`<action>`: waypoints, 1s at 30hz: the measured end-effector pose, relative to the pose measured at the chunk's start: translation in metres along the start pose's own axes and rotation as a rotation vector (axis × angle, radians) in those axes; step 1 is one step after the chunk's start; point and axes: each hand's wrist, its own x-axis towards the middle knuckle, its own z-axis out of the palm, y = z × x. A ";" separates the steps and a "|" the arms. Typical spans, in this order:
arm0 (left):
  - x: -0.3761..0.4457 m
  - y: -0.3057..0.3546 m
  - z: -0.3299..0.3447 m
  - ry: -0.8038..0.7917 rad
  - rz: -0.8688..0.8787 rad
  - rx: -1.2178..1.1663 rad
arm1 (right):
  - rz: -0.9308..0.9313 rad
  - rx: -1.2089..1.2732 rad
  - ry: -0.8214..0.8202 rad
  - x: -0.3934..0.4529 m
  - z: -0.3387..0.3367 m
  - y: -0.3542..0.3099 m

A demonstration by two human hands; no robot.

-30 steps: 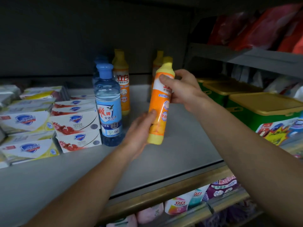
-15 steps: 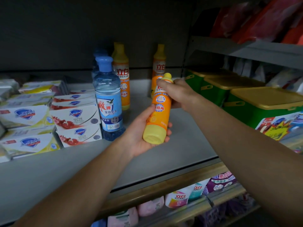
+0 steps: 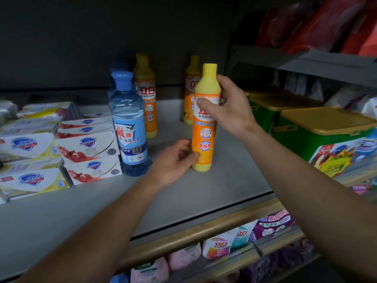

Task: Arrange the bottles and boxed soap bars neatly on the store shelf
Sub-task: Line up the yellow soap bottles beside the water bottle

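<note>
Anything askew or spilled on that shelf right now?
No spill or damage shows. The held orange bottle stands upright on the shelf, well ahead of the rear orange bottles, gripped by right hand and left hand.

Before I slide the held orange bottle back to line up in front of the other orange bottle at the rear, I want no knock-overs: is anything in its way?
Nothing visible. The orange bottle, gripped by both the right hand and the left hand, has bare shelf behind it up to the rear orange bottle. The blue bottle stands off to the left.

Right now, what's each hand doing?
Left hand: grips the base of the orange bottle.
Right hand: grips the same bottle's upper part.
</note>
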 end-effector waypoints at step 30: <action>0.004 -0.018 0.016 -0.039 -0.065 0.850 | 0.252 -0.313 -0.078 -0.032 0.018 0.098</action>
